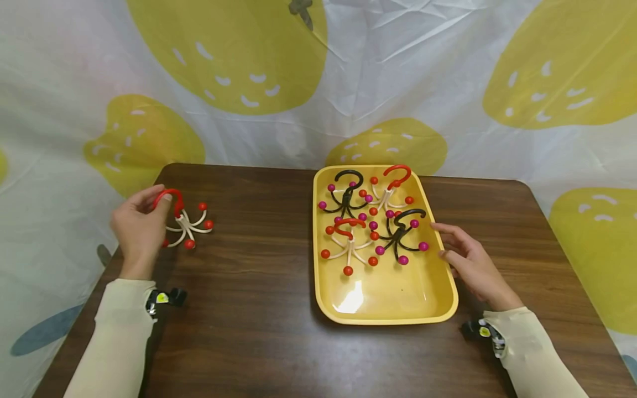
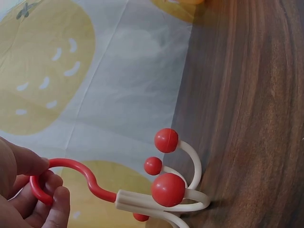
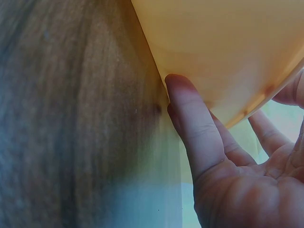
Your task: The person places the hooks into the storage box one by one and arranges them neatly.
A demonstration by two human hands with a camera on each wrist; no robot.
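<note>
My left hand (image 1: 139, 226) pinches the red hook of a white multi-armed hanger (image 1: 184, 224) between thumb and fingers, at the table's left side. Its curved white arms end in red balls; in the left wrist view the hanger (image 2: 142, 200) tilts, its arms close to the wood. Against the right side of a yellow tray (image 1: 385, 320) lies my right hand (image 1: 475, 265), fingers fairly straight and touching its rim and outer wall. Inside the tray are two black hangers (image 1: 346, 199) with magenta balls and two white hangers (image 1: 351, 246) with red hooks and balls.
The tray stands on a dark wooden table (image 1: 249, 287), right of its middle. Behind the table hangs a pale cloth (image 1: 278, 138) printed with yellow fruit. A wrist camera is strapped to each sleeved arm.
</note>
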